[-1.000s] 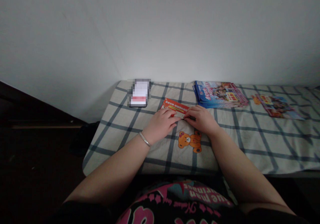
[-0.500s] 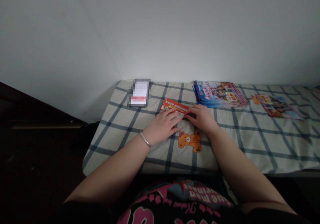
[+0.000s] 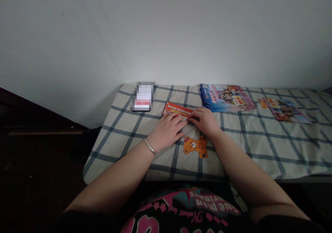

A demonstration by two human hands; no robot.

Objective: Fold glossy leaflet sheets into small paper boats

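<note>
A red printed flyer lies on the checked cloth in front of me, its near part covered by my fingers. My left hand rests palm down on its near left side, fingers stretched out and a silver bangle at the wrist. At the flyer's near right edge, the thumb and fingertips of my right hand come together in a pinch on the paper. Just beyond the right hand sits a stack of blue and pink flyers. How the flyer is folded, if at all, is hidden by my hands.
A phone with a lit, blurred screen lies at the back left. Another pink-and-blue flyer is to the right of the stack. The checked cloth, printed with a teddy bear, covers the table, which meets a white wall.
The red flyer and my right hand have shifted slightly left. My left hand stays nearly where it was, and the whole view has drifted a little.
</note>
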